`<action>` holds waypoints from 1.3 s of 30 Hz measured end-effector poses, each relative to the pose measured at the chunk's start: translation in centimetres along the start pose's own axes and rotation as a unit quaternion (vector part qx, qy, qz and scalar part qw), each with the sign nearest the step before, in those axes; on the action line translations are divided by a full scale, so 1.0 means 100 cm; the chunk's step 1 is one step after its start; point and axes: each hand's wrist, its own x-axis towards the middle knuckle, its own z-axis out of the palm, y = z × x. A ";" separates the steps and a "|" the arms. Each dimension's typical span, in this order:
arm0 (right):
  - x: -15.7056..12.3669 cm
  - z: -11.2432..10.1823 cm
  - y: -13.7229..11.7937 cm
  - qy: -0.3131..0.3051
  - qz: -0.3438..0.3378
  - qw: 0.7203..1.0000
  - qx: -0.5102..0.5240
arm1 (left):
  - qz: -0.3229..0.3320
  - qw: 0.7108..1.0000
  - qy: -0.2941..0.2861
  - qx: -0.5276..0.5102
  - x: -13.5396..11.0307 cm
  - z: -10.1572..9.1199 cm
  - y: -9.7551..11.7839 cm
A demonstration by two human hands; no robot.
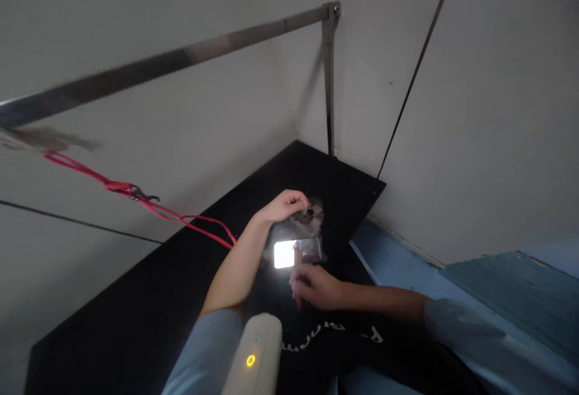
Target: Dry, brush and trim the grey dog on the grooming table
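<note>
The right hand (319, 286) grasps a wide brush-like tool (310, 249), its handle (297, 257) pointing toward the table's (136, 304) far edge. Just beyond is a grey furry animal (315, 219); the left hand (284, 205), nearer, touches it; whether it grasps, I cannot tell.

Single view from the person's head, looking forward and down at the nearby left hand (287, 204) and right hand (319, 286) over a black bench (136, 298).
</note>
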 end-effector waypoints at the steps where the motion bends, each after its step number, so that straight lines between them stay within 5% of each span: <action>1: -0.001 -0.001 0.000 -0.006 -0.008 1.000 0.008 | 0.007 1.000 0.010 -0.005 -0.004 0.001 -0.001; 4: -0.004 -0.004 0.002 0.033 -0.022 0.998 -0.045 | 0.022 0.999 0.042 -0.016 -0.017 0.002 -0.002; 8: -0.009 -0.006 0.007 -0.050 -0.018 0.999 0.009 | 0.034 0.995 0.084 -0.032 -0.035 0.000 -0.006; 12: -0.009 -0.008 0.007 -0.013 -0.038 0.999 -0.035 | 0.032 0.990 0.127 -0.055 -0.051 0.000 -0.010; 16: -0.006 -0.008 0.005 -0.071 -0.052 0.995 -0.053 | 0.045 0.977 0.199 -0.068 -0.069 0.006 -0.011; 20: -0.001 -0.014 0.000 -0.042 -0.082 0.992 -0.091 | 0.050 0.939 0.336 -0.056 -0.089 0.019 -0.019; 24: 0.002 -0.018 -0.004 -0.100 -0.064 0.989 -0.090 | 0.051 0.878 0.463 -0.113 -0.105 0.030 -0.037; 29: 0.003 -0.020 -0.008 -0.057 -0.057 0.987 -0.138 | 0.027 0.841 0.463 -0.277 -0.112 0.035 -0.047; 32: -0.001 -0.020 -0.015 -0.086 -0.035 0.984 -0.154 | 0.007 0.823 0.440 -0.359 -0.110 0.036 -0.044; 36: -0.004 -0.020 -0.024 -0.060 -0.077 0.978 -0.184 | 0.002 0.801 0.442 -0.404 -0.106 0.037 -0.040; 39: -0.012 -0.014 -0.024 -0.084 -0.025 0.967 -0.241 | -0.005 0.793 0.448 -0.413 -0.105 0.038 -0.041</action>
